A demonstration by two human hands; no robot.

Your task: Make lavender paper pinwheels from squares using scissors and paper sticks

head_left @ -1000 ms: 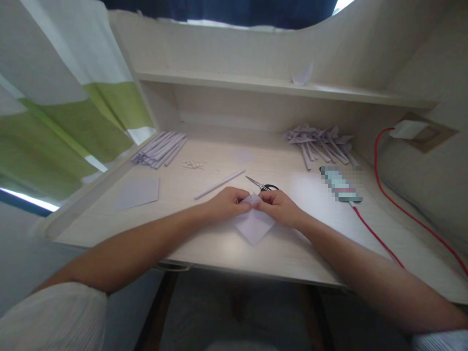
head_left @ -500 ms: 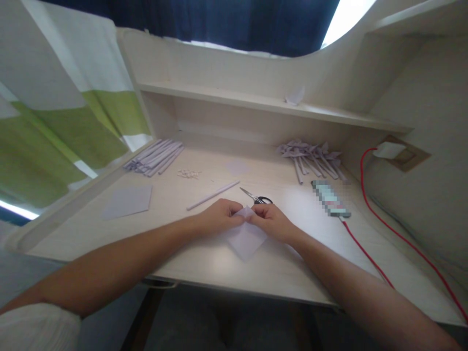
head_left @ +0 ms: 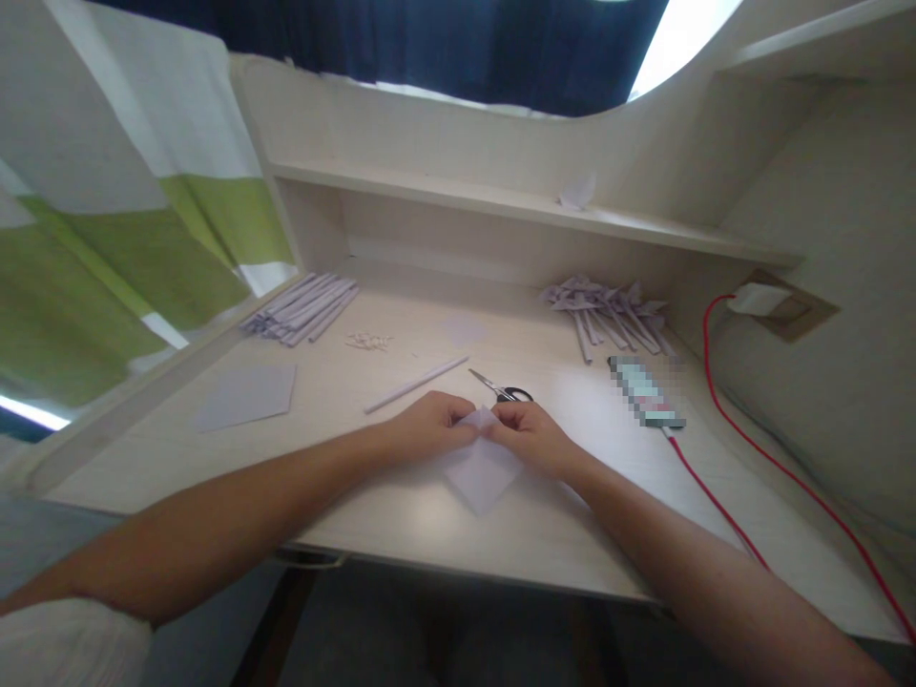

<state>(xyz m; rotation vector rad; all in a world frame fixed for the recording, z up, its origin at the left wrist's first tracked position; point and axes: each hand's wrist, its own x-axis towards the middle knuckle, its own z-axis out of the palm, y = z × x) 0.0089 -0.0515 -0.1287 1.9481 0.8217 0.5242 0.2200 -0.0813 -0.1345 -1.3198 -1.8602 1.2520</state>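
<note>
So in the head view we've got both hands down on the pale wooden worktop (head_left: 401, 520). Our left hand (head_left: 427, 426) and right hand (head_left: 530, 438) meet at the top corner of a pale lilac square paper sheet (head_left: 481, 469) lying diamond-wise, near the front edge. Each grip is narrow, fingertips pinched on that upper corner, with the rest of the sheet flat on the worktop.

No real containers here, only the long cream shelf (head_left: 501, 198) above, with one small folded pale paper piece (head_left: 578, 192) sitting on it.

Around us: small black-handled scissors (head_left: 501, 388) just behind the hands, a thin rolled paper stick (head_left: 415, 384) to their left, a bundle of rolled paper sticks (head_left: 304, 307) at the back left, another flat lilac sheet (head_left: 247, 395), and a heap of lilac paper flowers on stems (head_left: 608, 307) at the back right. A red cable (head_left: 722, 515) runs along the right side. Nothing sits between the hands and the sheet.
</note>
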